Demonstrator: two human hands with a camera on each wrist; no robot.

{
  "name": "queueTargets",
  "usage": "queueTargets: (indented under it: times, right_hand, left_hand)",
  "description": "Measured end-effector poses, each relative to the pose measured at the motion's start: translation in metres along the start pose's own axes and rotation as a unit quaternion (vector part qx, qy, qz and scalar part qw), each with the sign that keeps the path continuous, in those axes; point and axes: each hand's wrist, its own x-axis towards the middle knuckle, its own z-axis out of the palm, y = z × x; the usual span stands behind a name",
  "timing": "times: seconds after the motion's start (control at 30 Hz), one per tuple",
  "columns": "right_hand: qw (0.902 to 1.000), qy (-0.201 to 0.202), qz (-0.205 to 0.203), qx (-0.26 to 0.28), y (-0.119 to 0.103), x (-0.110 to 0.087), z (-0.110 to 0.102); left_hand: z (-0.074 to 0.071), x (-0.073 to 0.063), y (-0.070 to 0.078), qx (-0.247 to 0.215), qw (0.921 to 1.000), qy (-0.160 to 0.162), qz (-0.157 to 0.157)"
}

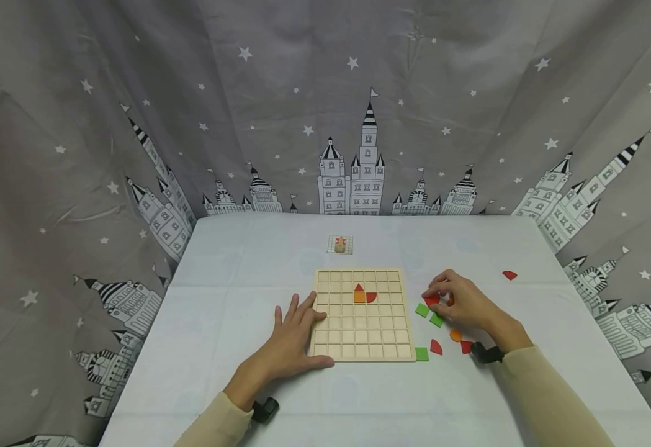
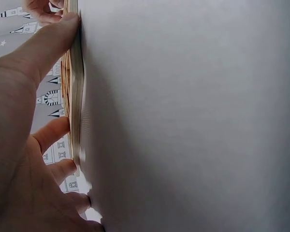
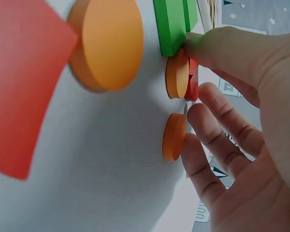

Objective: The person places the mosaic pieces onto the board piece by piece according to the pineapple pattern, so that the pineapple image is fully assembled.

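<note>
My left hand (image 1: 288,341) rests spread along the left side of a wooden grid board (image 1: 361,347), fingertips at its left edge and thumb by the lower left corner. In the left wrist view the thumb (image 2: 55,38) lies against the board's side. On the board sit a red triangle (image 1: 359,288), an orange square (image 1: 359,298) and a red quarter circle (image 1: 371,298). Right of the board, my right hand (image 1: 462,301) has thumb and index finger curled round a red piece (image 1: 432,300), partly hidden, close over the table. Two green squares (image 1: 422,310) lie just below its fingertips.
Near the right wrist lie an orange disc (image 1: 456,335) and a red piece (image 1: 466,347). A red quarter-circle piece (image 1: 436,347) and another green square (image 1: 422,354) lie by the board's lower right corner. A red piece (image 1: 509,274) lies far right; a pattern card (image 1: 340,244) lies behind the board.
</note>
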Motion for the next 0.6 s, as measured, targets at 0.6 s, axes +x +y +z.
queueTargets:
  times: [0.6]
  right_hand:
    - [0.9999, 0.011, -0.008, 0.010, -0.0029, 0.0012, -0.0004]
  left_hand:
    - [0.0007, 0.0003, -0.0003, 0.000, 1.0000, 0.001, -0.001]
